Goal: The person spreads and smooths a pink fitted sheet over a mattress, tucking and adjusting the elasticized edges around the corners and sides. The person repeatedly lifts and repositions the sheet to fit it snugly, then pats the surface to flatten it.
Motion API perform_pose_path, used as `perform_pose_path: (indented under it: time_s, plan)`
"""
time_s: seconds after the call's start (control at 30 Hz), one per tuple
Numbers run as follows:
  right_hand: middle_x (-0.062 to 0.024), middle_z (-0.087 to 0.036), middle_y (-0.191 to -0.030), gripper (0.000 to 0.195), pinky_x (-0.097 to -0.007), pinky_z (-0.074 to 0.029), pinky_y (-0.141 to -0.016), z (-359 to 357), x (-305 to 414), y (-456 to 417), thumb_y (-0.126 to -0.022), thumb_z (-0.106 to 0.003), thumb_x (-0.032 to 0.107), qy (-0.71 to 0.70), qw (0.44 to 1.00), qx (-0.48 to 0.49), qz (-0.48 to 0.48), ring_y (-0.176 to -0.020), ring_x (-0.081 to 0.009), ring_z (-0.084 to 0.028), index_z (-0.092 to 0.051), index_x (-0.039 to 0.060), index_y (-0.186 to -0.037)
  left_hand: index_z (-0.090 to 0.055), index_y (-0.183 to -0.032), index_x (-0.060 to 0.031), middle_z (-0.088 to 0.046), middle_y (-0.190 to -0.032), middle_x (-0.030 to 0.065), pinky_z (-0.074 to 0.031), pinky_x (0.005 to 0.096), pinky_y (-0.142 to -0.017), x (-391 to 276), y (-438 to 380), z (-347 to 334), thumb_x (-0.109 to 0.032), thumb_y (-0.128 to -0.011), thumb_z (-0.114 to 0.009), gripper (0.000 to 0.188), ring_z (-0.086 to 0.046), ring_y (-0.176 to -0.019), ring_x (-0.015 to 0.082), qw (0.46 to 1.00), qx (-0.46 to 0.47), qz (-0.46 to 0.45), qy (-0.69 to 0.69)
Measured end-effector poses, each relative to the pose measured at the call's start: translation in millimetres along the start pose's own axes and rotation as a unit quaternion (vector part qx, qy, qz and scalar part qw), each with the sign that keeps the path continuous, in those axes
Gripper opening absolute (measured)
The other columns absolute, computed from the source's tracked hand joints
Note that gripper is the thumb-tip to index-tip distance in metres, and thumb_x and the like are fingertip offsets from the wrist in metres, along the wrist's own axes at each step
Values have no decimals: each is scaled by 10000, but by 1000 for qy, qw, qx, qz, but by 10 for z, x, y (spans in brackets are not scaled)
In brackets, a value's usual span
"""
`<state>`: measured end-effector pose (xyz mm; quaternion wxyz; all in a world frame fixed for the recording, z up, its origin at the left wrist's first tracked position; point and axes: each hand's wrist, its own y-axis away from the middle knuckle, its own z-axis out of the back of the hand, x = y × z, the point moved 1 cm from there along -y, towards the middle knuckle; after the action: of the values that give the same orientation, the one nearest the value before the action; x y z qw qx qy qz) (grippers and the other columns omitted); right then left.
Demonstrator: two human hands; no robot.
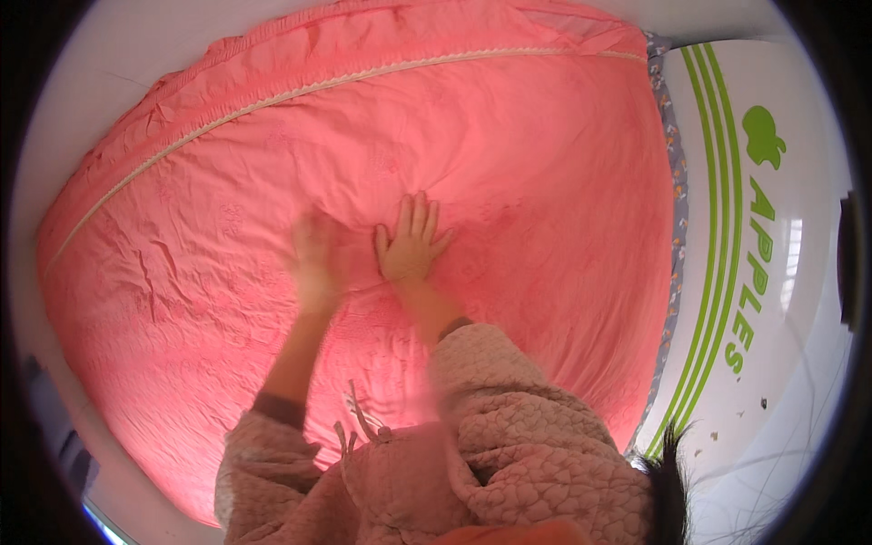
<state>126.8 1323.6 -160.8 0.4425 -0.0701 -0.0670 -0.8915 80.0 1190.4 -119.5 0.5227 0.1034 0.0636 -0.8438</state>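
A pink fitted bedsheet (pixel 545 170) with faint embossed patterns covers the mattress before me. My right hand (pixel 410 246) lies palm down on it near the middle, fingers spread, holding nothing. Just to its left is my left hand (pixel 315 266), blurred, with its fingers stretched out and nothing seen in them. Whether the left palm touches the cloth is unclear. Small wrinkles (pixel 160 272) run through the sheet on the left, and the cloth creases between both hands. Along the far side, a pale lace trim (pixel 327 83) borders a gathered pink ruffle (pixel 266 54).
A glossy white headboard (pixel 708 225) with green stripes, an apple shape and green writing stands on the right. Grey patterned fabric (pixel 674 184) shows between it and the sheet. A pale wall (pixel 157 41) runs along the far side. My quilted sleeves (pixel 538 436) and drawstrings (pixel 361 412) hang over the near side.
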Motion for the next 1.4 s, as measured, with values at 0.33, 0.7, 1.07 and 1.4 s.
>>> perform_pose_path:
  time_s: [0.33,0.7,1.07,1.4]
  plan:
    - [-105,-229,-1394,621,-392,-221,-1019,573,-735,21,-824,-503,279,-477,815,301,132,-1256,-269,-256,-227,104,-1352,-292,-1335,-206,-143,-1426,113,-28,515,-1037,-2320,-1611,-966,-477,-815,-425,602,-109,-1322,242,997,-62,43,1]
    - [-80,-605,-910,215,-287,-443,-746,1810,-2970,-3202,-832,-543,186,-389,902,135,131,-861,-150,-570,-594,32,-972,-342,-1298,-118,-194,-1401,138,4,508,-1037,-2283,-1756,-1034,-393,-785,-461,594,-119,-1317,265,997,-36,60,-45]
    - [-67,-537,-762,145,-280,-425,-676,1930,-2533,-5166,-707,-518,-30,-15,912,214,349,-718,-160,-501,-535,15,-844,-363,-1281,-127,-199,-1392,156,6,530,-1032,-2227,-1779,-1114,-387,-721,-520,638,-111,-1318,276,997,5,71,-16]
    - [-104,-611,-791,175,-349,-439,-652,2122,-2847,-5463,-802,-520,203,-25,981,-45,185,-736,-240,-579,-561,56,-887,-389,-1252,-74,-215,-1376,186,0,529,-1033,-2271,-1797,-1116,-357,-701,-533,636,-119,-1311,308,999,-7,48,6]
